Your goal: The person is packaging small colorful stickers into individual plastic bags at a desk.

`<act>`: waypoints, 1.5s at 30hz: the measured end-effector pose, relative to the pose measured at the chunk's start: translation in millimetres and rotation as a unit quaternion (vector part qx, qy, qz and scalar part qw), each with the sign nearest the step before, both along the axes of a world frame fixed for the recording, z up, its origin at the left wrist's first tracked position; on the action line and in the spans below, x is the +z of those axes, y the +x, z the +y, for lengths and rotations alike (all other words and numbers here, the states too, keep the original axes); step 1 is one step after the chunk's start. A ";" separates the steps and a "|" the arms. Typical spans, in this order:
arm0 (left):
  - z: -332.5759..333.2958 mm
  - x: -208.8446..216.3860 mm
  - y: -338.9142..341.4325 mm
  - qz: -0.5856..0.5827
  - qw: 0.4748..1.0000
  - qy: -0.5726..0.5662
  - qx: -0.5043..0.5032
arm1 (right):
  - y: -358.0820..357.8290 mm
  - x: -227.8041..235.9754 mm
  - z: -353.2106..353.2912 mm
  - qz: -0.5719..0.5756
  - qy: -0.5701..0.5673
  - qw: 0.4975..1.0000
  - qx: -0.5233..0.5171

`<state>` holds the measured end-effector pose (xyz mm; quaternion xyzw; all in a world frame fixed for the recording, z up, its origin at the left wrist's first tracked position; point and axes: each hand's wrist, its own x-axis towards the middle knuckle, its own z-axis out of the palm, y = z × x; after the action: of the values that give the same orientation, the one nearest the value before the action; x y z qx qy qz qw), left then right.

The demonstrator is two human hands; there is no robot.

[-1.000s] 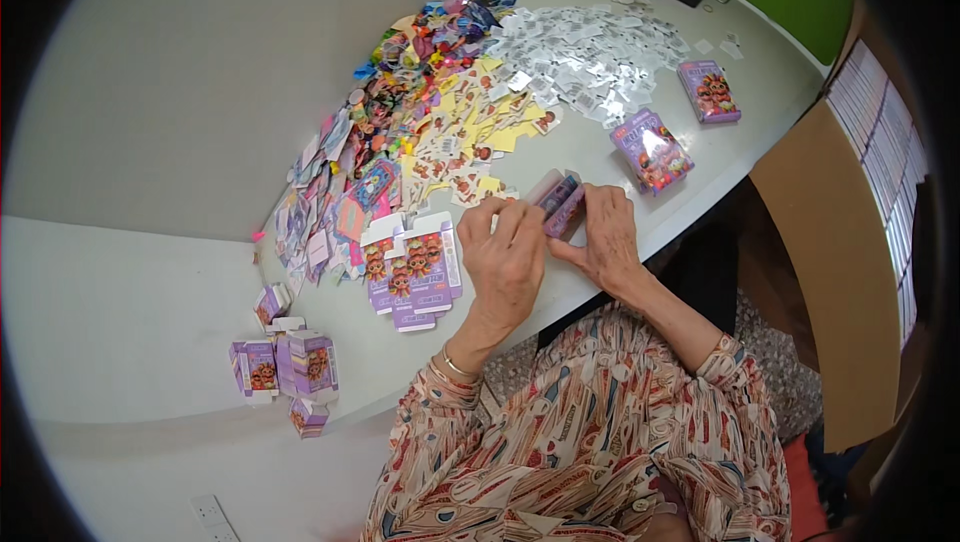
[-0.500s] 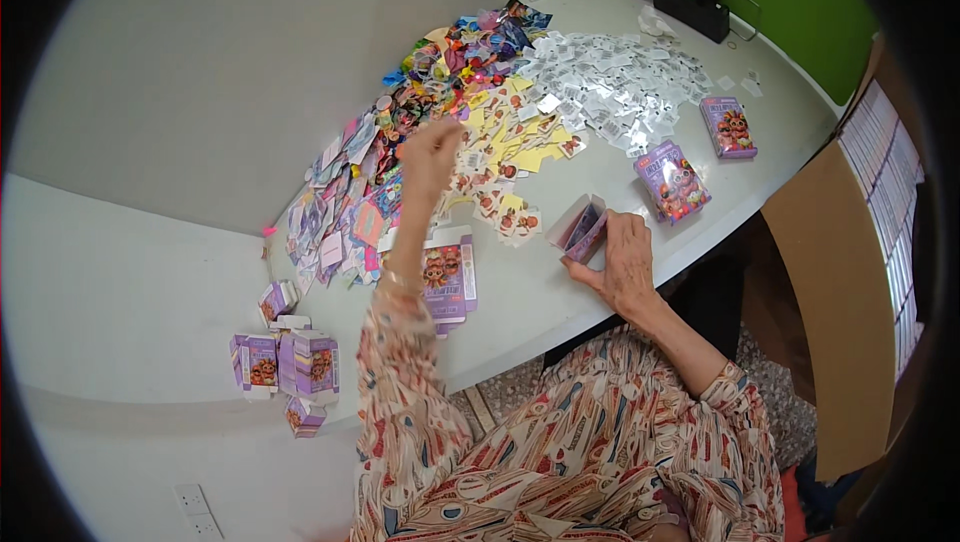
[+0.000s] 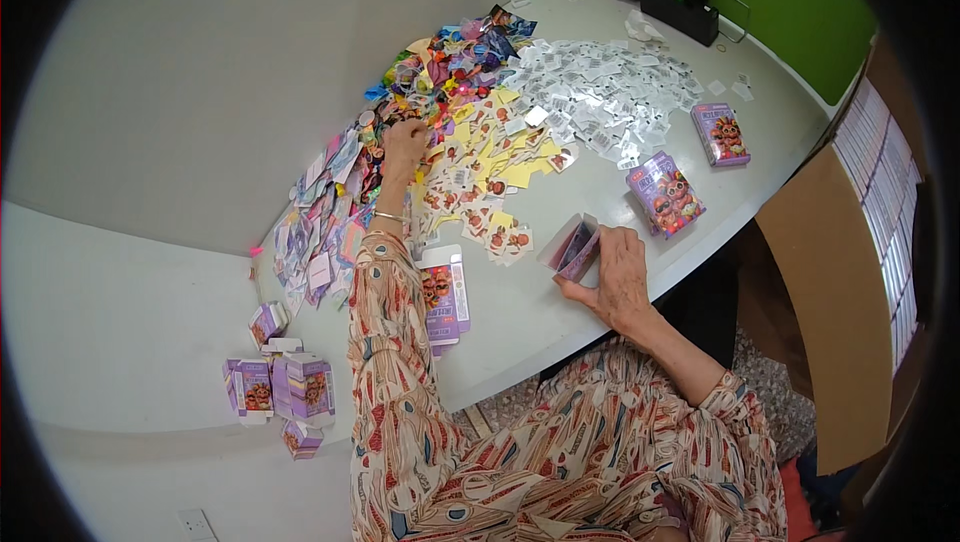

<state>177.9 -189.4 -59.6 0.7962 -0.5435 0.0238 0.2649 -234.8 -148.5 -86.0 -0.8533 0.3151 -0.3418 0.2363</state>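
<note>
My right hand (image 3: 622, 282) grips a small purple carton (image 3: 578, 250) whose top flaps stand open, with something dark inside that I cannot make out. At the edge of a heap of small colourful pieces (image 3: 372, 147), my left hand (image 3: 404, 140) reaches down with its fingers curled in. Its fingertips and whatever is between them are hidden. Beside that hand spreads a pile of white and yellow character stickers (image 3: 480, 167). A flattened purple carton (image 3: 445, 292) lies by my left forearm.
Small white labels (image 3: 600, 92) are heaped further back. Two closed purple boxes (image 3: 668, 194) stand on the right, and several more cartons (image 3: 305, 387) sit at the left edge. A black tape dispenser (image 3: 680, 14) is at the back. A big cardboard box (image 3: 830, 312) stands right.
My left hand has moved left and down to the colourful heap. The right hand keeps its hold on the carton, and the whole view has shifted slightly.
</note>
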 end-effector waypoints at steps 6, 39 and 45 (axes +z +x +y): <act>-27.1 3.1 -24.5 -0.031 0.995 0.056 -0.072 | -4.2 -1.3 -3.2 0.003 0.006 1.000 0.001; 8.9 97.7 -75.2 0.502 0.858 -0.023 -0.105 | -3.5 -3.7 -1.2 -0.005 0.006 1.000 0.005; 48.7 136.1 -187.6 0.539 0.815 0.045 -0.206 | 2.3 4.1 -3.8 -0.003 0.034 0.999 0.006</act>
<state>-9.7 -140.7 76.5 0.5619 -0.4652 -0.4894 0.4778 -232.5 -152.3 -81.9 -0.8456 0.3205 -0.3321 0.2681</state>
